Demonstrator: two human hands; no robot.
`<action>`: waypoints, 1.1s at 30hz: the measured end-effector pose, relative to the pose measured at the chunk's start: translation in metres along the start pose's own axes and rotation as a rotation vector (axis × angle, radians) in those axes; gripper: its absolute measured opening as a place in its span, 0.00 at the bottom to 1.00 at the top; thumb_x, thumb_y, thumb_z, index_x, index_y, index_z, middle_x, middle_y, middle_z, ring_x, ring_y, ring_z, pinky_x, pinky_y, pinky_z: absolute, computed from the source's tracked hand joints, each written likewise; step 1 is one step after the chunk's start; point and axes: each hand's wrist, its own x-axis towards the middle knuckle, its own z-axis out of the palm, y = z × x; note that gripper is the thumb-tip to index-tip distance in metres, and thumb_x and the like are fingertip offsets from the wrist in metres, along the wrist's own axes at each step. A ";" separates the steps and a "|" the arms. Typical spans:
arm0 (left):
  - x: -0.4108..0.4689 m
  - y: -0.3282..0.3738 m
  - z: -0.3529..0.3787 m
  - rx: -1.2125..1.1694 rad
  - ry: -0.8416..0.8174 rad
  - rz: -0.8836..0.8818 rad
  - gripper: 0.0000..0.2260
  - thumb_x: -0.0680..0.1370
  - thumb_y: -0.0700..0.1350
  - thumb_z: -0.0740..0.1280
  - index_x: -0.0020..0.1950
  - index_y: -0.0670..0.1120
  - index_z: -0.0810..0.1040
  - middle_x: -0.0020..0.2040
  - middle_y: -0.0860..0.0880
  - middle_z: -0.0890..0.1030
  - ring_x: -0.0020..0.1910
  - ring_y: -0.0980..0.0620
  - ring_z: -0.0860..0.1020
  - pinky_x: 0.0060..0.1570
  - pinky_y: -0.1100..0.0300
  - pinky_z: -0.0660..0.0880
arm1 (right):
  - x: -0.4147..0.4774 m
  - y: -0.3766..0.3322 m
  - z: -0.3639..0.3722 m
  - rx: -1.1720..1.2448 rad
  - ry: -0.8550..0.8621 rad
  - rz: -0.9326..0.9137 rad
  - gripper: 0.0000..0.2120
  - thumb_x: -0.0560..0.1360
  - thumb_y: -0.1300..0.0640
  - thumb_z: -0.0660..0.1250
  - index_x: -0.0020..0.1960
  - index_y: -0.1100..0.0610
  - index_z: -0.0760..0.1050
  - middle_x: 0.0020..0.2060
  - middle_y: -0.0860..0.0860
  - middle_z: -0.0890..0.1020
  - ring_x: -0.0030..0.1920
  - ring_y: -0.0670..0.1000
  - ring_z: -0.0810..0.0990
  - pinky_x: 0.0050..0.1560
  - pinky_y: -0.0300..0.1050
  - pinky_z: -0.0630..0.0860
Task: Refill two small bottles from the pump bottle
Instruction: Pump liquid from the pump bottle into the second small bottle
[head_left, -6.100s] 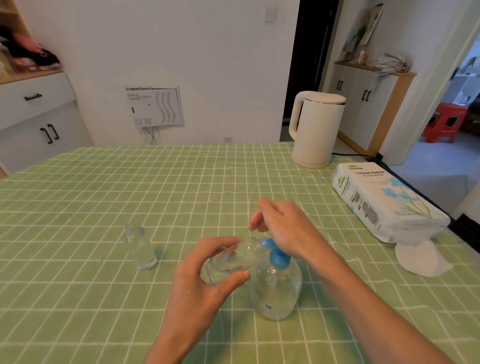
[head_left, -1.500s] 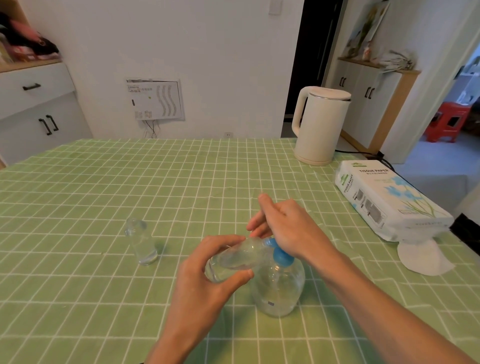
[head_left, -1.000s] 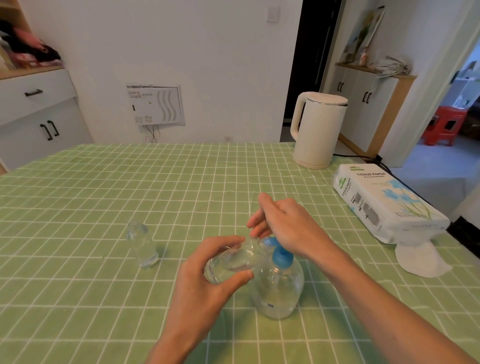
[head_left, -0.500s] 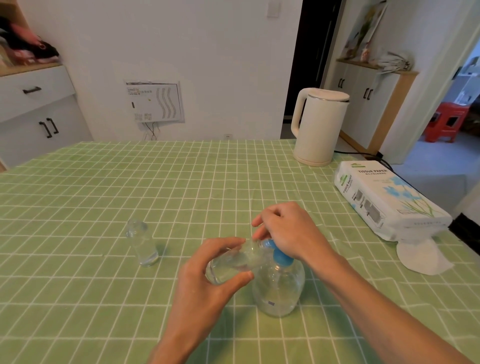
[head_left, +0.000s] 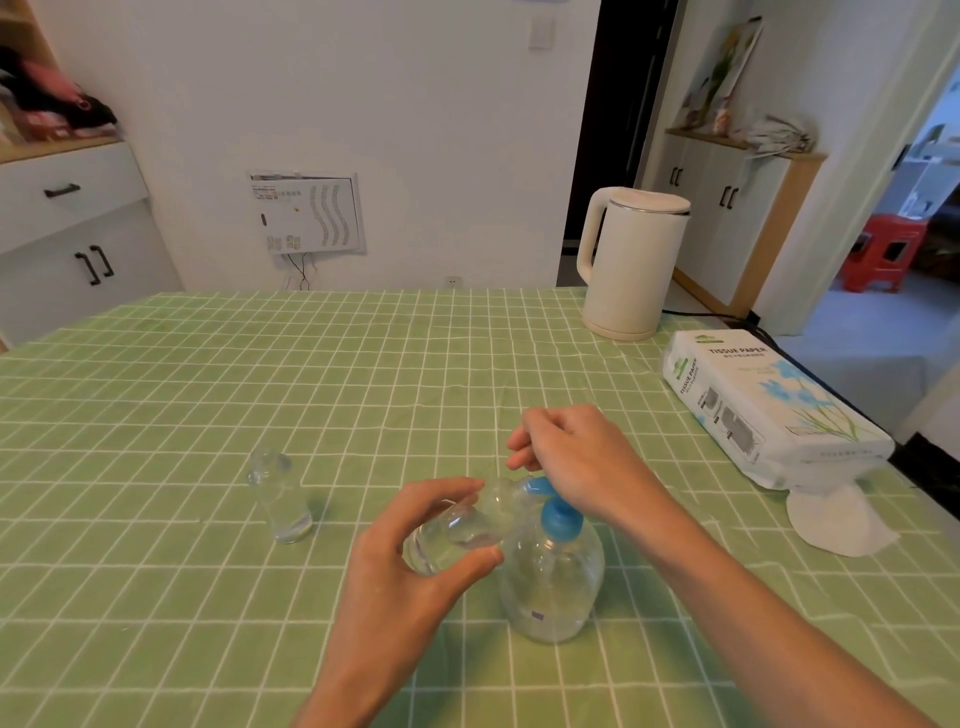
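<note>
Two clear plastic vessels meet at six o'clock. My left hand (head_left: 410, 561) grips the tilted small bottle (head_left: 457, 525) at the blue spout (head_left: 535, 486) of the round pump bottle (head_left: 550, 587) — my right hand (head_left: 582, 457) is curled over its top, grip unclear.

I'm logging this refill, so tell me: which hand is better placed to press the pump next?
Right. The right hand rests on top of the pump, while the left hand is busy holding a small bottle tilted at the spout.

White wall (head_left: 415, 130), dark doorway (head_left: 618, 130), drawer cabinet (head_left: 67, 244), wood-topped cupboard (head_left: 727, 208), red stool (head_left: 883, 249) in the adjoining room.
</note>
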 end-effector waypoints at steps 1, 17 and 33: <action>0.000 0.000 0.001 -0.001 -0.002 0.002 0.23 0.69 0.41 0.84 0.58 0.59 0.84 0.57 0.58 0.87 0.60 0.55 0.84 0.60 0.63 0.76 | 0.000 0.001 0.001 -0.009 0.010 0.013 0.20 0.82 0.46 0.57 0.43 0.50 0.84 0.37 0.41 0.88 0.46 0.44 0.86 0.61 0.52 0.81; -0.003 -0.002 0.002 0.012 0.006 -0.004 0.23 0.68 0.38 0.83 0.58 0.56 0.84 0.56 0.57 0.87 0.59 0.56 0.84 0.58 0.74 0.73 | 0.003 0.010 0.007 0.031 -0.092 0.017 0.18 0.82 0.51 0.60 0.44 0.52 0.87 0.38 0.45 0.90 0.47 0.47 0.88 0.63 0.54 0.81; 0.000 -0.002 0.004 -0.037 0.009 0.006 0.21 0.67 0.46 0.81 0.58 0.60 0.83 0.57 0.57 0.87 0.59 0.54 0.84 0.59 0.72 0.74 | 0.006 0.013 0.010 0.071 -0.080 -0.038 0.24 0.86 0.49 0.55 0.44 0.53 0.86 0.38 0.47 0.89 0.43 0.46 0.88 0.60 0.53 0.83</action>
